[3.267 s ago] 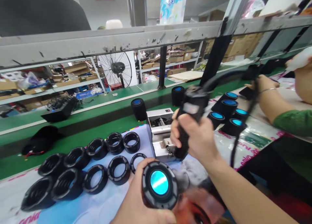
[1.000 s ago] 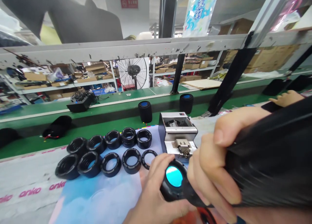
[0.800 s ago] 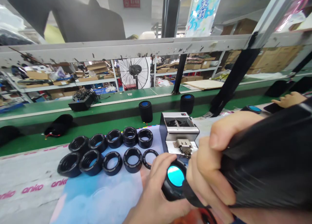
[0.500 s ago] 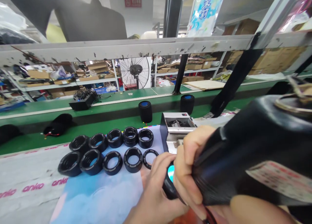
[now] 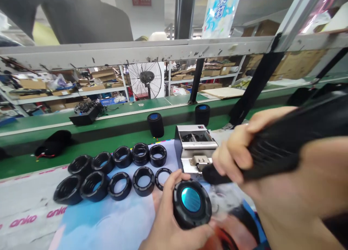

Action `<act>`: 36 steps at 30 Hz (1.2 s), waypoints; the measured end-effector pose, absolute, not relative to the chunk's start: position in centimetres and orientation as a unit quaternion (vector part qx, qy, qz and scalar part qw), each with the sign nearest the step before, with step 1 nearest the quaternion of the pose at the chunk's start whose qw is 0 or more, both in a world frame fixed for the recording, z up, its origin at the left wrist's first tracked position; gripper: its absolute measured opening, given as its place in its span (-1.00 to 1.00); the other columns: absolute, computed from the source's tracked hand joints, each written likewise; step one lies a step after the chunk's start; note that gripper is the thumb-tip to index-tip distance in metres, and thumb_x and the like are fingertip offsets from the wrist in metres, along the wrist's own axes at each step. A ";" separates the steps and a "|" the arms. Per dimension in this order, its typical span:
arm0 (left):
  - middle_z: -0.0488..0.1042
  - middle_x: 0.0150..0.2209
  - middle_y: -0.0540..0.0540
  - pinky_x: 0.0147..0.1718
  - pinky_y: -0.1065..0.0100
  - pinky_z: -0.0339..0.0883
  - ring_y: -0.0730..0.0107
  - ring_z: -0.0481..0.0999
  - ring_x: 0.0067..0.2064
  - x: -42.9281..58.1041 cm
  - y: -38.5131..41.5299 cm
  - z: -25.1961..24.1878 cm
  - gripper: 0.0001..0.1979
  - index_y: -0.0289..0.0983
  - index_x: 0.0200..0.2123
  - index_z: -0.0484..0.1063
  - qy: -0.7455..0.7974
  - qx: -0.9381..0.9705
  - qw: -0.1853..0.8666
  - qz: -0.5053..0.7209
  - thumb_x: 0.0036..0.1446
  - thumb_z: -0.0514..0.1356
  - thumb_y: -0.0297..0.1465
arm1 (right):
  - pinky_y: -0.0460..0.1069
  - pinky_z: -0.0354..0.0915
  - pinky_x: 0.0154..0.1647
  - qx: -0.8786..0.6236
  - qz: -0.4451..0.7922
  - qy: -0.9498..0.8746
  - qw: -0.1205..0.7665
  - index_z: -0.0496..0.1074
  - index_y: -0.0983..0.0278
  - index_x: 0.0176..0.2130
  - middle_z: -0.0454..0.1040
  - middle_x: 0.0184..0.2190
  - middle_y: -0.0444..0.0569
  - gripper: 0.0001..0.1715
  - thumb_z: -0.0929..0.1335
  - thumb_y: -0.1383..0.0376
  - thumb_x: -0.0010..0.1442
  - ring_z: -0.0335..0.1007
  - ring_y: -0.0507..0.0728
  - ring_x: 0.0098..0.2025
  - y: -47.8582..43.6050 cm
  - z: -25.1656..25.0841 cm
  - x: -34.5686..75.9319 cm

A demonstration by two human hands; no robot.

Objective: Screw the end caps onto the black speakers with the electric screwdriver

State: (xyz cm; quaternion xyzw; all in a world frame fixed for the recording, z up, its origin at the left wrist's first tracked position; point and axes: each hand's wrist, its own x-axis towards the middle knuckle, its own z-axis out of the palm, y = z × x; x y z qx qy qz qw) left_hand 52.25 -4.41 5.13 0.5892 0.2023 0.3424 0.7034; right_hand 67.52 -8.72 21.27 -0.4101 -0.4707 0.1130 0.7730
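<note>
My left hand (image 5: pixel 174 213) is closed around the rim of a black round cap (image 5: pixel 178 206) with a shiny blue disc in its middle, tilted towards me. My right hand (image 5: pixel 244 155) is wrapped around the ribbed grip of a black electric screwdriver (image 5: pixel 280 148), blurred at the right. The screwdriver's dark nose points left and down, by the front of a silver screw feeder (image 5: pixel 194 146). From this view I cannot tell whether its tip touches the feeder. Just left of my left hand lies a thin black ring (image 5: pixel 162 179).
Several thick black rings (image 5: pixel 119 186) stand in two rows on a printed sheet (image 5: pixel 108 224). Two black cylinders with blue tops (image 5: pixel 155 126) (image 5: pixel 202 115) stand on the green bench behind. A black cloth-covered piece (image 5: pixel 53 143) lies at left. A metal rail (image 5: pixel 108 54) crosses above.
My right hand and the screwdriver have moved away from the cap, up and to the right, towards the screw feeder. The cap's blue disc now shows fully in my left hand.
</note>
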 end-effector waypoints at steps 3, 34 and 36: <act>0.34 0.46 -0.18 0.39 0.14 0.44 -0.04 0.45 0.43 51.8 -4.5 4.9 0.13 -0.02 0.42 0.25 0.243 0.576 0.711 0.321 -0.23 0.54 -0.58 | -0.05 0.25 -0.71 -0.389 0.138 -0.441 0.797 0.46 0.19 -0.42 0.42 -0.60 -0.18 -0.40 0.68 -0.13 0.19 0.30 0.07 -0.71 -7.2 19.7 71.1; 0.63 0.10 -0.10 0.08 0.00 0.64 -0.18 0.67 0.09 53.4 -3.9 5.0 0.14 -0.04 0.26 0.45 0.251 0.598 0.709 0.279 -0.51 0.66 -0.59 | -0.01 0.23 -0.78 -0.341 0.338 -0.447 0.755 0.37 0.19 -0.56 0.39 -0.66 -0.10 -0.22 0.63 -0.30 0.17 0.31 0.14 -0.70 -6.9 25.6 65.4; 0.64 0.08 -0.09 0.07 0.00 0.64 -0.16 0.68 0.07 53.7 -4.0 5.4 0.09 -0.06 0.23 0.46 0.246 0.595 0.712 0.281 -0.49 0.67 -0.53 | 0.00 0.30 -0.71 -0.368 0.310 -0.425 0.767 0.38 0.19 -0.55 0.38 -0.65 -0.10 -0.24 0.64 -0.27 0.16 0.32 0.14 -0.66 -6.7 25.6 65.0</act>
